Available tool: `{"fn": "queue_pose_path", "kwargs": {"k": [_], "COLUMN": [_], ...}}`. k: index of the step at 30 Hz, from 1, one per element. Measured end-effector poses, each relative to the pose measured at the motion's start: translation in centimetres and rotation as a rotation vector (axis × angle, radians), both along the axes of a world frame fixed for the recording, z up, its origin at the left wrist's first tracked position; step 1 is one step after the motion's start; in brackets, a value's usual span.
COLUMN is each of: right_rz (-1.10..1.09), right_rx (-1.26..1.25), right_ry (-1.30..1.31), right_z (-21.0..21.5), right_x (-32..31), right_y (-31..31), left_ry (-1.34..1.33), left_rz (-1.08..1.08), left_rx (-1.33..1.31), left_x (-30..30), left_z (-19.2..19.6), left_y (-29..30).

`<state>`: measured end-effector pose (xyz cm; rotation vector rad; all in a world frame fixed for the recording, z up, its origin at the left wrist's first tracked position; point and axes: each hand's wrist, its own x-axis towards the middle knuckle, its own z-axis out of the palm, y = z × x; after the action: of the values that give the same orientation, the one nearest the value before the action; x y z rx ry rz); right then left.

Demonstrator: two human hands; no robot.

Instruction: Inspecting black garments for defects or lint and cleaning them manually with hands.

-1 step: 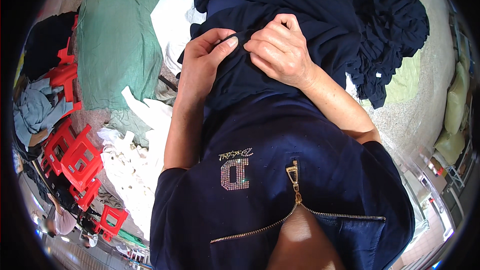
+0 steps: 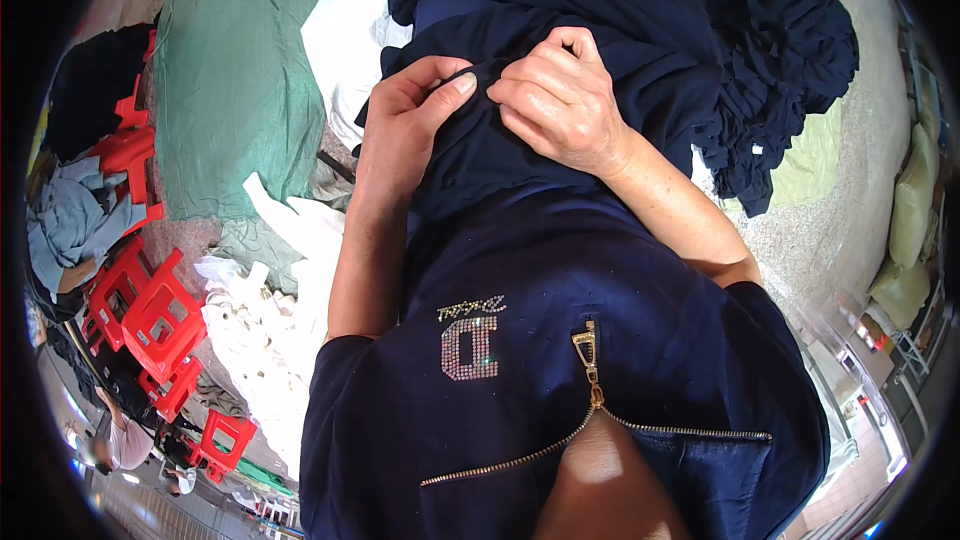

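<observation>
Dark navy cloth (image 2: 480,160) lies gathered in loose folds over my lap. My left hand (image 2: 408,120) pinches an edge of it between thumb and forefinger. Just to the right, my right hand (image 2: 562,105) has its fingers curled closed on the same cloth, knuckles up. A small gap separates the two hands, and a bit of the fabric spans it. My right fingertips and whatever lies right under them are hidden. Whether the cloth is a finished garment cannot be made out.
More dark ruffled fabric (image 2: 780,40) is heaped at the far right. Green sheeting (image 2: 235,80) covers the floor at the left, with white cloth (image 2: 265,340) piled nearer. Red plastic stools (image 2: 165,315) stand at the far left, some bearing clothes. Another person (image 2: 128,443) is in the background.
</observation>
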<state>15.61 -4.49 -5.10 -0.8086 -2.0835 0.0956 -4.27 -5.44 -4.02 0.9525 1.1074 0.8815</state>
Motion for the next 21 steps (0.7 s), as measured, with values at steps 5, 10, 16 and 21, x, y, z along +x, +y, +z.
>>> {"fn": "queue_pose_path", "kwargs": {"k": [5,10,16,21], "right_rz": [-0.003,0.067,0.073,0.178], "right_rx": [-0.013,-0.209,-0.576,-0.641], "right_ry": [-0.023,0.023,0.224,0.201], "right_z": [-0.2,-0.6,0.2,0.3], "right_x": [-0.1,-0.1,-0.4,0.0], "right_y": [0.0,0.0,-0.6,-0.5], "left_ry": [0.129,0.120,0.212,0.210], "left_rz": [-0.042,-0.106,-0.173,-0.178], "left_rx": [0.071,0.255,0.387,0.306], "left_x": [0.4,-0.3,-0.6,-1.1], "left_z": [0.7,-0.8,0.0,-1.2], "left_y": [-0.1,0.3,0.7,0.2]}}
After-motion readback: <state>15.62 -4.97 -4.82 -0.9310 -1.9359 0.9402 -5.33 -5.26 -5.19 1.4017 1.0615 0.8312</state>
